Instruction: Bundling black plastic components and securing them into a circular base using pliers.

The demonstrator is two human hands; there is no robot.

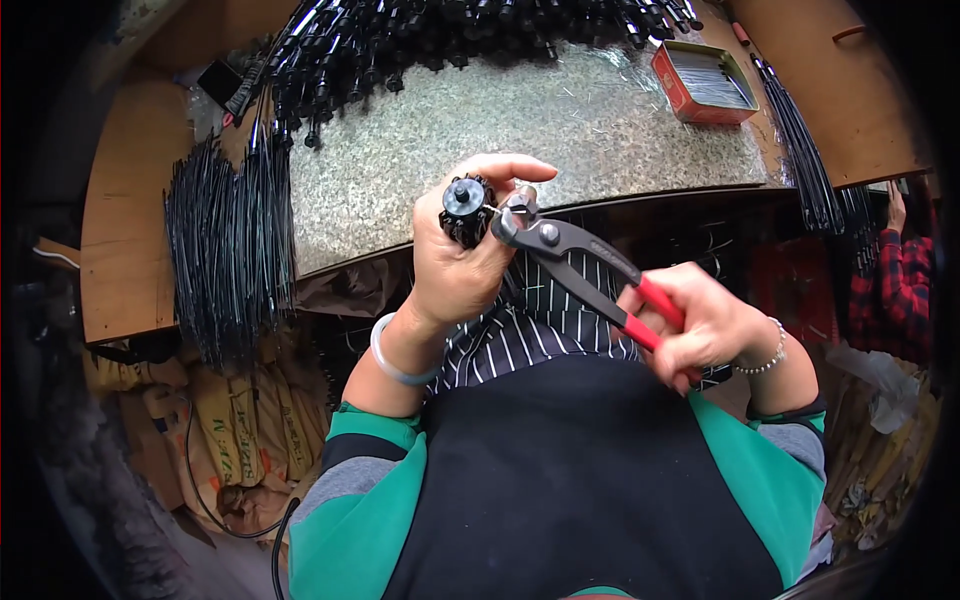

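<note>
My left hand [452, 272] is wrapped round the end of what looks like an umbrella frame [463, 197], a bundle of black ribs about a round grey cap with a black knob. Its index finger stretches out to the right. In my right hand [705, 325] are the red handles of a pair of end-cutting pincers [565, 243]. The pincers' jaws are beside the ribs, close to my left thumb, where a short bit of wire shows. Whether the jaws grip that wire I cannot tell. The lower part of the frame is hidden behind my hand.
Many black umbrella parts [400, 50] are heaped at the back of the speckled worktop [500, 120]. Bundles of thin black rods [230, 240] hang over its left side, more [800, 150] at the right. A red tin [690, 88] holds thin wires. Another person's checked sleeve [895, 280] shows far right.
</note>
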